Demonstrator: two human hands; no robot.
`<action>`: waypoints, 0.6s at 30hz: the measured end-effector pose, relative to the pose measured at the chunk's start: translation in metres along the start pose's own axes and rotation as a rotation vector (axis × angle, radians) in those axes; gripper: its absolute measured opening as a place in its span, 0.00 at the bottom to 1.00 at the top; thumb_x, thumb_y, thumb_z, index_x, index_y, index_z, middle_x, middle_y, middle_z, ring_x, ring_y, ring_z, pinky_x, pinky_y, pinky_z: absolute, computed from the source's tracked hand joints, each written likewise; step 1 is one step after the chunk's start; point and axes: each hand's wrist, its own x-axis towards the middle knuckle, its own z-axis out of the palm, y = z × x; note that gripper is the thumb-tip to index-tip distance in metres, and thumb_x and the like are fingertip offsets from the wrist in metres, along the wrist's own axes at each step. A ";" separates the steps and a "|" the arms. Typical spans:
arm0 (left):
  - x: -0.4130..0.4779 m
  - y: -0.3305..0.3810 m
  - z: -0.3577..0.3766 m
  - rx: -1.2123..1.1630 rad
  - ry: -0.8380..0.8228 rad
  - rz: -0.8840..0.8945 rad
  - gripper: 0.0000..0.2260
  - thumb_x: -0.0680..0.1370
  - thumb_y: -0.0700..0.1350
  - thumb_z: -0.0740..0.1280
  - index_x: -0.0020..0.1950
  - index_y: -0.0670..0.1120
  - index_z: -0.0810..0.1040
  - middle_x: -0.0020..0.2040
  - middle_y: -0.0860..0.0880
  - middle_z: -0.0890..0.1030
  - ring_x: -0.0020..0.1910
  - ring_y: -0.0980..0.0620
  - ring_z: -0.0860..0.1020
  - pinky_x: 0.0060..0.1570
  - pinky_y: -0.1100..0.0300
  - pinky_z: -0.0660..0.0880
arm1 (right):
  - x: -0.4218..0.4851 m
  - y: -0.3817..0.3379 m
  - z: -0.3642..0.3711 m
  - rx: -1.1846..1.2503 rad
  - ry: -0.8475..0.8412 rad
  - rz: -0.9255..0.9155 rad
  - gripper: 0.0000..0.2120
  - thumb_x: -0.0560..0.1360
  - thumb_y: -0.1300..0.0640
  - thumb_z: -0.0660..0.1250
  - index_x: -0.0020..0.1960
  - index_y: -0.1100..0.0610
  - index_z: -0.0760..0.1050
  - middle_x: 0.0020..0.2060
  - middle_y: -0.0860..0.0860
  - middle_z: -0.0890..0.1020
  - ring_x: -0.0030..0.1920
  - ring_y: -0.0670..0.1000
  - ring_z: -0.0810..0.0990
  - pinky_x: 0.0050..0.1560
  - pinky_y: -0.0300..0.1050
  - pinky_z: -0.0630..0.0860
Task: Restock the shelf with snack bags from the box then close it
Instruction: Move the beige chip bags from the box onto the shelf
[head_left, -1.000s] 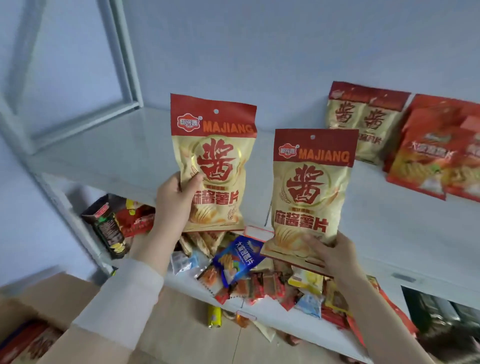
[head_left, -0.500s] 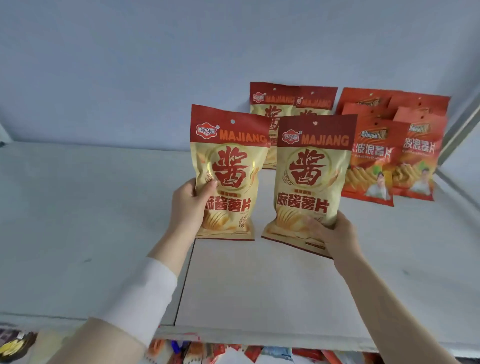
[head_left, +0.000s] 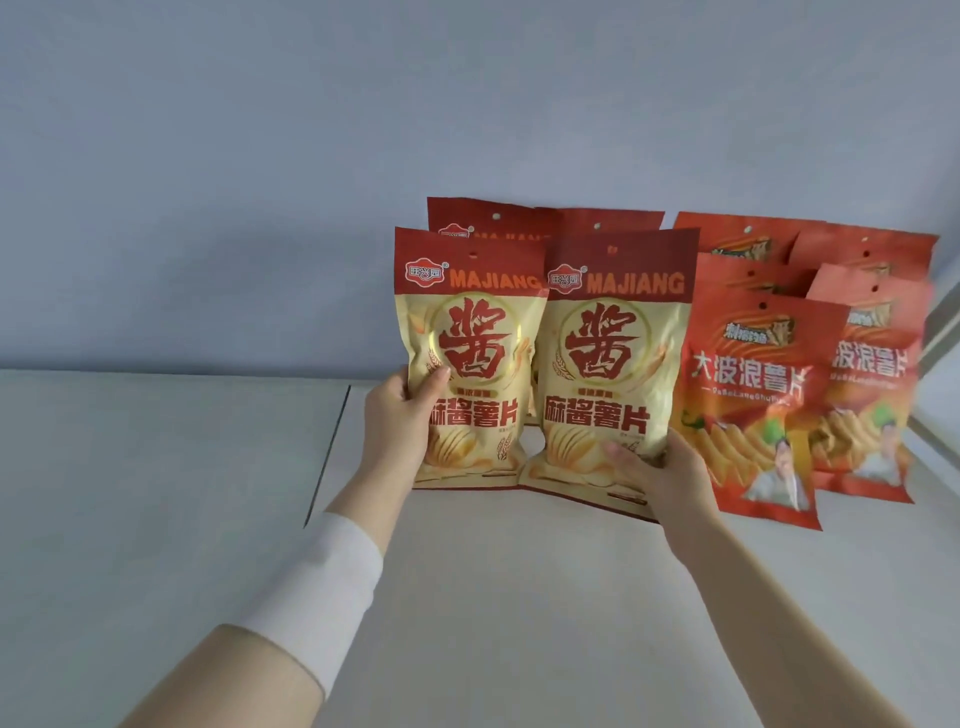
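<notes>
Left hand (head_left: 400, 410): is gripping the left Majiang bag (head_left: 470, 364) by its left side, thumb lying across the front.
Right hand (head_left: 670, 478): is pinching the right Majiang bag (head_left: 608, 374) at its lower right corner, thumb on the front.
Held bags: are standing upright, edges touching, low over the white shelf (head_left: 156, 493) toward its back edge.
Behind: two more Majiang bags (head_left: 519, 218) are standing at the back edge, by the wall (head_left: 363, 130).
Right end: red wavy-chip bags (head_left: 753, 405) are standing in rows just beside the right-hand bag.

A white cuff (head_left: 322, 587) bands the left forearm (head_left: 371, 493); the right forearm (head_left: 753, 597) is bare.
</notes>
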 end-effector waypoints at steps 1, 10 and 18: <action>0.008 0.000 0.006 -0.017 0.010 0.004 0.06 0.76 0.50 0.67 0.42 0.49 0.78 0.42 0.48 0.83 0.45 0.48 0.82 0.47 0.50 0.79 | 0.011 -0.001 0.001 0.003 -0.017 -0.011 0.15 0.68 0.58 0.74 0.54 0.54 0.77 0.45 0.48 0.83 0.47 0.48 0.82 0.44 0.39 0.76; 0.059 -0.008 0.044 0.102 0.104 0.045 0.07 0.77 0.51 0.66 0.45 0.48 0.76 0.42 0.50 0.80 0.43 0.51 0.79 0.43 0.56 0.77 | 0.071 0.010 0.012 -0.149 -0.019 -0.030 0.17 0.68 0.56 0.75 0.53 0.55 0.72 0.44 0.46 0.80 0.46 0.48 0.79 0.40 0.39 0.76; 0.055 -0.009 0.060 0.221 0.302 0.076 0.18 0.76 0.51 0.68 0.59 0.42 0.71 0.53 0.48 0.77 0.47 0.54 0.75 0.37 0.69 0.69 | 0.058 0.006 0.030 -0.367 0.183 -0.168 0.43 0.69 0.62 0.73 0.75 0.56 0.50 0.67 0.56 0.65 0.67 0.55 0.64 0.64 0.46 0.65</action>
